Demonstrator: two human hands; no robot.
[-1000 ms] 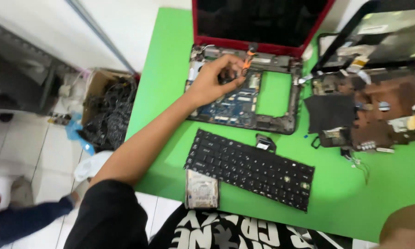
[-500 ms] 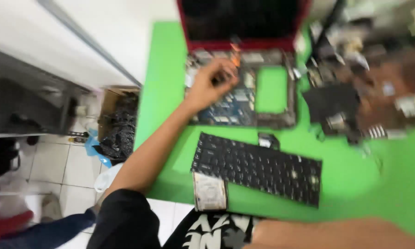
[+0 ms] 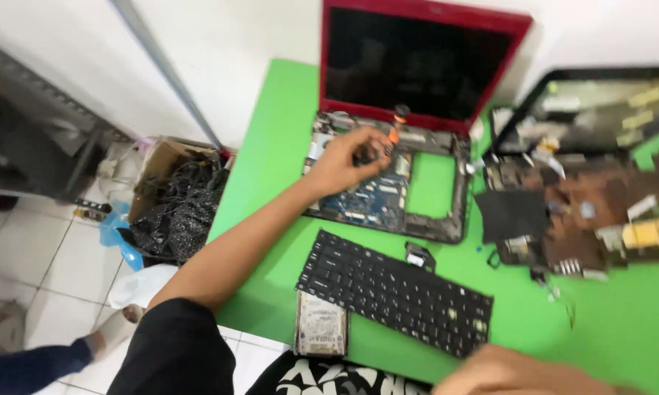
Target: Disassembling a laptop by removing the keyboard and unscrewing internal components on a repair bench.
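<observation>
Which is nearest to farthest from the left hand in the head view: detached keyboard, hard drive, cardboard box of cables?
From the left hand, over the opened red laptop:
1. Detached keyboard, on the green mat nearer the person.
2. Hard drive, at the mat's near edge.
3. Cardboard box of cables, on the floor, left.

This looks like a small electronics repair workshop. A green tabletop (image 3: 271,168) carries an opened red laptop (image 3: 417,66) at its far edge, bare circuit board showing, with a detached black keyboard (image 3: 395,292) and a loose hard drive (image 3: 320,324) at the near edge. A second dismantled laptop (image 3: 585,183) lies toward the right edge. Below the left edge, a cardboard box of tangled cables (image 3: 176,205) sits on the tiled floor (image 3: 44,271).
</observation>
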